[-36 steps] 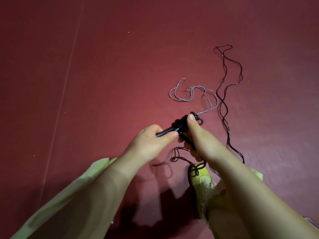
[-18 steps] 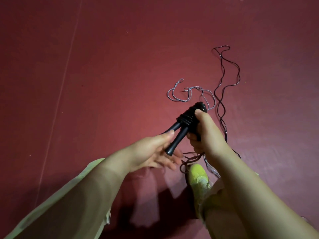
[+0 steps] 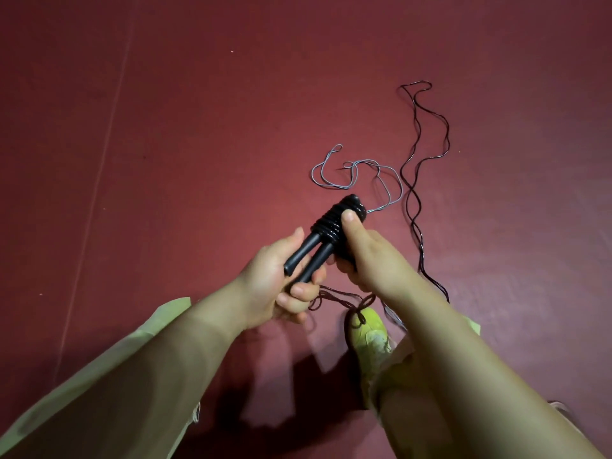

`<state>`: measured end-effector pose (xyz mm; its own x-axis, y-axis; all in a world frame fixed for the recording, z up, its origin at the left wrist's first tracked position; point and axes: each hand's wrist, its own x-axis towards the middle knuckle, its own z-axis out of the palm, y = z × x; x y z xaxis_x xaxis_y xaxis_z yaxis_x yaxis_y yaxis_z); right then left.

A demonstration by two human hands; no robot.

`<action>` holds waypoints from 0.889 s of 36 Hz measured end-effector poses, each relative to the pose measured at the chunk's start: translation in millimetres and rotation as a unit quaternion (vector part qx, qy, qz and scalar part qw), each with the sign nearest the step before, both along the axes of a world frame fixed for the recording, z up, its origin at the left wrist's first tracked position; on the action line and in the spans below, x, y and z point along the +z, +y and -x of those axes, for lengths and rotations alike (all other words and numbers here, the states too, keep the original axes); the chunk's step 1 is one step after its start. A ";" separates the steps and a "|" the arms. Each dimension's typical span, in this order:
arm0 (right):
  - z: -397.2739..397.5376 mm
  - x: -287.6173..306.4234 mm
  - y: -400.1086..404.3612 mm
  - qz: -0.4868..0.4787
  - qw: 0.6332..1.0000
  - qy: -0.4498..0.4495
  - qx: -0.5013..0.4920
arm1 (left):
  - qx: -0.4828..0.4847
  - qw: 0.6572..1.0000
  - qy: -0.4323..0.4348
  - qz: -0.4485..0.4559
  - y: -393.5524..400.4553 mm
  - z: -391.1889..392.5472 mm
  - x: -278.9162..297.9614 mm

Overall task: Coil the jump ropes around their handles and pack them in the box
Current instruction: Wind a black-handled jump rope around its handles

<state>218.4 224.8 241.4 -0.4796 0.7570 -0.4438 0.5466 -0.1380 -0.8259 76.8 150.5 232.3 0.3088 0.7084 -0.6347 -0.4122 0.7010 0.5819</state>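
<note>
Two black jump rope handles [image 3: 309, 256] lie side by side, with black rope coiled [image 3: 334, 220] around their upper ends. My left hand [image 3: 275, 286] grips the lower ends of the handles. My right hand [image 3: 364, 256] holds the coiled end, its thumb pressed on the windings. A loose black rope [image 3: 418, 180] snakes across the floor to the right. A grey rope [image 3: 357, 175] lies looped on the floor behind the handles. No box is in view.
The floor is a dark red mat [image 3: 198, 127] with a seam line at the left. A yellow-green shoe [image 3: 371, 336] stands under my right forearm, with thin dark rope strands [image 3: 341, 298] tangled just above its toe.
My left hand, open half a second ago, has closed around the lower ends of the handles. The handles have swung more upright, and the coil now points up and to the right.
</note>
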 end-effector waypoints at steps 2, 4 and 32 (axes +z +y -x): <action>1.1 -1.1 -0.6 -0.022 0.999 -0.044 0.003 | 0.016 0.997 0.075 -0.005 0.6 -4.3 -1.2; 2.9 -2.7 -1.8 -0.039 0.997 -0.072 -0.001 | 0.020 0.988 0.152 -0.020 1.3 -7.9 -0.7; 3.3 -12.0 -5.5 0.048 0.993 -0.106 -0.028 | -0.108 0.925 0.362 -0.036 10.9 13.3 -8.0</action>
